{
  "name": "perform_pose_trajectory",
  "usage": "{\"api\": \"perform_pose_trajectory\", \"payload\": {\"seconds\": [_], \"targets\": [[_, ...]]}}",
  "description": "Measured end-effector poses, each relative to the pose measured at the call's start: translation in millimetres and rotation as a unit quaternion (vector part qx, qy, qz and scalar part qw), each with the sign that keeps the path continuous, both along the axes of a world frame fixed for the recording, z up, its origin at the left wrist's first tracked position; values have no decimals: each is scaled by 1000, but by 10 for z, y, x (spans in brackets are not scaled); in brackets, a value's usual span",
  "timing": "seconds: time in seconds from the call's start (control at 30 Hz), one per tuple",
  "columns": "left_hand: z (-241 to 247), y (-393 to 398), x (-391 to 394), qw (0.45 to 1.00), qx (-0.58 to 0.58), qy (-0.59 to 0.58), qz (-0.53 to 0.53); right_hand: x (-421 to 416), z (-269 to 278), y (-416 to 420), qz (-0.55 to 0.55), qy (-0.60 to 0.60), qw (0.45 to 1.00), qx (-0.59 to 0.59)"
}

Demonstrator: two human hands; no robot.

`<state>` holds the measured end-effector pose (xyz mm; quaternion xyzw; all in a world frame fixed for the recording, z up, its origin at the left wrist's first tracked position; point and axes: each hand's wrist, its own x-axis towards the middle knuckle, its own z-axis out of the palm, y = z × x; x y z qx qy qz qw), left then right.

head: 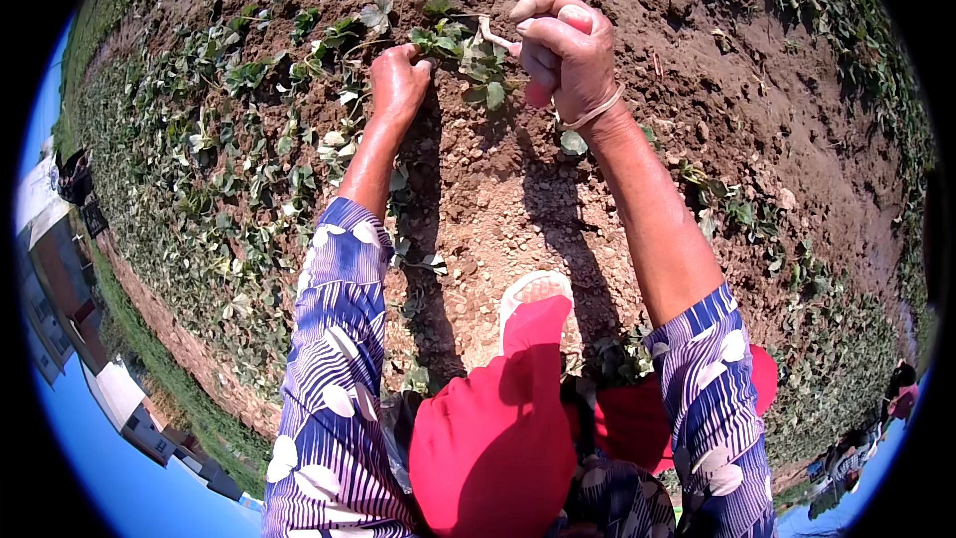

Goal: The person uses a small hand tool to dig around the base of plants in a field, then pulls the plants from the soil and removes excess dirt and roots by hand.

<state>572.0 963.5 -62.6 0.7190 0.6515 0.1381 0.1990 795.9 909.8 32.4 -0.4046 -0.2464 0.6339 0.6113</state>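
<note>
Near the top middle of the head view, my left hand (399, 80) is down at the soil, its thumb and fingertips pinched together at the left side of a leafy green plant (448, 41). Whether a stem lies between those fingertips is hard to see. My right hand (564, 52), with a band around its wrist, is closed around the red handle (539, 93) of a small tool. The tool's pale, bent metal end (494, 36) points left, over the plant's leaves. Brown clumpy soil (485, 142) surrounds the plant.
Low vines (246, 164) spread over the ground at the left; more plants (747, 217) grow at the right. My foot in a white shoe (536, 288) and my red-clad knee (493, 426) are below the hands. Buildings (67, 291) stand far left, and people (900, 392) are far right.
</note>
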Motion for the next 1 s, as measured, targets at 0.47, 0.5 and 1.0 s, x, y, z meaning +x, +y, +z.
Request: {"api": "perform_pose_trajectory", "payload": {"seconds": [0.47, 0.5, 1.0], "targets": [[-115, 486, 176, 949, 80, 212, -217, 314, -27, 286, -11, 65, 998, -12], [-119, 497, 179, 939, 76, 237, -238, 318, -32, 297, -4, 59, 998, -9], [114, 372, 76, 972, -46, 140, -181, 307, -282, -1, -35, 51, 997, -36]]}}
